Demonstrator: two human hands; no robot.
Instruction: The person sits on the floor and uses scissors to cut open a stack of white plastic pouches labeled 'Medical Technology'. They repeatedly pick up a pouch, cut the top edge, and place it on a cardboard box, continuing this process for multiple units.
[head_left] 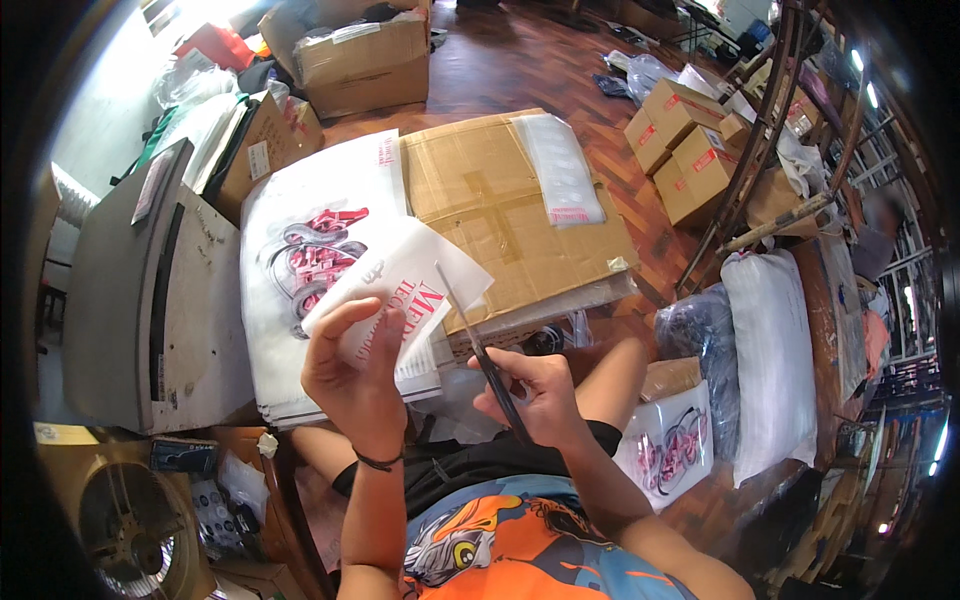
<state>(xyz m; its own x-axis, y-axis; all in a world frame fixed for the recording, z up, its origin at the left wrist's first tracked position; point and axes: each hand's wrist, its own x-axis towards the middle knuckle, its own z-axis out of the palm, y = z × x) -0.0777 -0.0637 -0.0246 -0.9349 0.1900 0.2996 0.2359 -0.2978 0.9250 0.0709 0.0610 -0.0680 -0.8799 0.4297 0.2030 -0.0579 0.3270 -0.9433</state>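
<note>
My left hand (352, 362) pinches the near edge of a white sheet (437, 262) with red lettering, its fingers curled and the sheet raised at a tilt. In my right hand (535, 392) is a slim tool (490, 372) with a black handle and a thin metal shaft. The shaft points up and away, beside or across the sheet's right part; contact I cannot tell. Below lies a stack of large white sheets (275, 200) printed with a red and grey design. A flat cardboard piece (520, 240) adjoins it on the right, with a whitish strip (553, 150) on top.
A grey flat panel (115, 290) stands at the left, above a fan (130, 530). An open carton (360, 70) sits beyond the stack. Brown boxes (700, 165) and a metal rack (770, 130) stand right. A white wrapped bundle (775, 360) and printed sheets (665, 445) lie nearer.
</note>
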